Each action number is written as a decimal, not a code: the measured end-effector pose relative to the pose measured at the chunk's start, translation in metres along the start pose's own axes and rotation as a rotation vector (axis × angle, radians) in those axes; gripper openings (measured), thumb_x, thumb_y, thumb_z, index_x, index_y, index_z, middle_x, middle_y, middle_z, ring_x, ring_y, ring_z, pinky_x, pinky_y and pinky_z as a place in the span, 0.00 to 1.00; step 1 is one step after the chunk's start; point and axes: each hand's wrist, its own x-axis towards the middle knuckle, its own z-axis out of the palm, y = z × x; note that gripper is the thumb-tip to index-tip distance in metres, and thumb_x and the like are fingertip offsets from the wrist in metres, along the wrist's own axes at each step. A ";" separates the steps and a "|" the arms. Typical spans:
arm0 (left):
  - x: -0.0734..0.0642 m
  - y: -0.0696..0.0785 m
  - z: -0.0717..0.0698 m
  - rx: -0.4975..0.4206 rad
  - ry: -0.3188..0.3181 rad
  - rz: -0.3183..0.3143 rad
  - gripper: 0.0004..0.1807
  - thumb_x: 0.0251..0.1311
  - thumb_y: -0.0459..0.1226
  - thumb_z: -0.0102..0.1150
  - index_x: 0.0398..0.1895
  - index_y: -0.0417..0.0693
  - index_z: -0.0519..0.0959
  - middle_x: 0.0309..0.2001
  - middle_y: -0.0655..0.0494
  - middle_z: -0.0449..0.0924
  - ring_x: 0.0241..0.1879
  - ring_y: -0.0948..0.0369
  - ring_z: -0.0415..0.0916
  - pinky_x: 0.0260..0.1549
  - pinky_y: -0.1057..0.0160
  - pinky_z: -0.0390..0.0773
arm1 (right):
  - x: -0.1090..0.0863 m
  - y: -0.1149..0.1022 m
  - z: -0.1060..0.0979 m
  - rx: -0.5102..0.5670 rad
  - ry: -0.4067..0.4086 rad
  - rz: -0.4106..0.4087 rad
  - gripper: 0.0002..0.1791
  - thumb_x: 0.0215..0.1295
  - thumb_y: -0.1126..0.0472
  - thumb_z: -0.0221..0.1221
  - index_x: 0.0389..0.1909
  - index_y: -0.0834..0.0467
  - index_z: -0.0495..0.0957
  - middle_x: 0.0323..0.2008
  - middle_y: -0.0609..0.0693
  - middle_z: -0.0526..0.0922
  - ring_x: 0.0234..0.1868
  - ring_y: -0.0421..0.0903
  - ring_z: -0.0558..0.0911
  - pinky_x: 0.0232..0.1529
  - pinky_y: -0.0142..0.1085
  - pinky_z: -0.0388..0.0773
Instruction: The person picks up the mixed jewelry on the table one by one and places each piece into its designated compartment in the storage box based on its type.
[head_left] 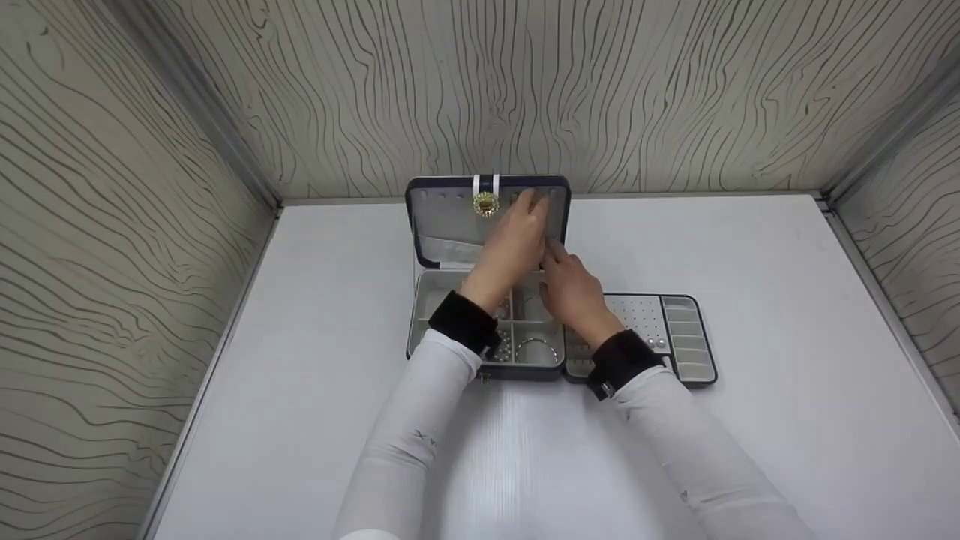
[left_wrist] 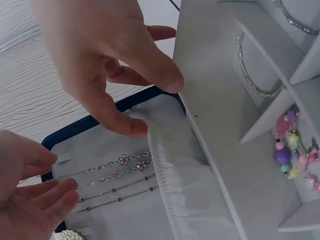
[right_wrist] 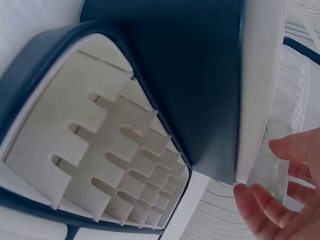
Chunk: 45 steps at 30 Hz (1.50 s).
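The navy jewelry box (head_left: 525,371) stands with its lid (head_left: 439,217) raised. Inside the lid, my left hand (head_left: 514,236) is by the small hooks along the top. In the left wrist view, its parted fingers touch the upper ends of silver chain necklaces (left_wrist: 123,160), some with pink flowers. Their lower ends run behind the gathered fabric pocket (left_wrist: 172,170). At that pocket's corner is my right hand (head_left: 574,289), one fingertip touching the pocket's edge and the thumb near the box rim (left_wrist: 220,115). A gold brooch-like clasp (head_left: 486,205) hangs on the lid strap.
Divided compartments hold silver bangles (left_wrist: 250,80) and pastel beaded jewelry (left_wrist: 282,156). Right of the box lies a lift-out tray (head_left: 691,337) with earring holes, narrow slots and notched flaps (right_wrist: 115,160). Patterned panels (head_left: 675,97) enclose the white table (head_left: 322,420).
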 end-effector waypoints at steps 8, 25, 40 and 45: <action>0.001 0.001 0.006 0.205 0.029 0.055 0.28 0.62 0.33 0.61 0.67 0.42 0.71 0.67 0.35 0.62 0.62 0.45 0.68 0.53 0.54 0.77 | 0.000 0.000 0.000 -0.011 -0.004 0.014 0.34 0.65 0.66 0.58 0.72 0.63 0.60 0.69 0.56 0.62 0.52 0.57 0.76 0.36 0.48 0.82; -0.008 -0.005 0.000 0.015 -0.024 0.027 0.25 0.66 0.32 0.56 0.67 0.44 0.70 0.71 0.38 0.59 0.65 0.45 0.65 0.60 0.53 0.70 | 0.000 0.002 0.001 -0.007 -0.005 0.017 0.30 0.66 0.64 0.59 0.68 0.62 0.65 0.71 0.56 0.60 0.54 0.58 0.76 0.36 0.51 0.82; -0.046 -0.015 -0.002 -0.204 0.023 0.039 0.27 0.65 0.30 0.56 0.68 0.38 0.68 0.71 0.36 0.57 0.64 0.46 0.67 0.61 0.51 0.69 | -0.001 0.005 -0.002 0.066 0.009 0.013 0.38 0.64 0.65 0.61 0.74 0.55 0.60 0.73 0.54 0.58 0.58 0.59 0.74 0.39 0.51 0.81; -0.068 -0.020 -0.003 -0.226 0.039 0.027 0.30 0.59 0.28 0.59 0.68 0.39 0.68 0.70 0.34 0.59 0.65 0.43 0.64 0.64 0.50 0.64 | -0.002 0.005 -0.007 0.118 -0.011 0.030 0.34 0.65 0.64 0.60 0.72 0.55 0.64 0.73 0.55 0.58 0.62 0.60 0.71 0.46 0.54 0.79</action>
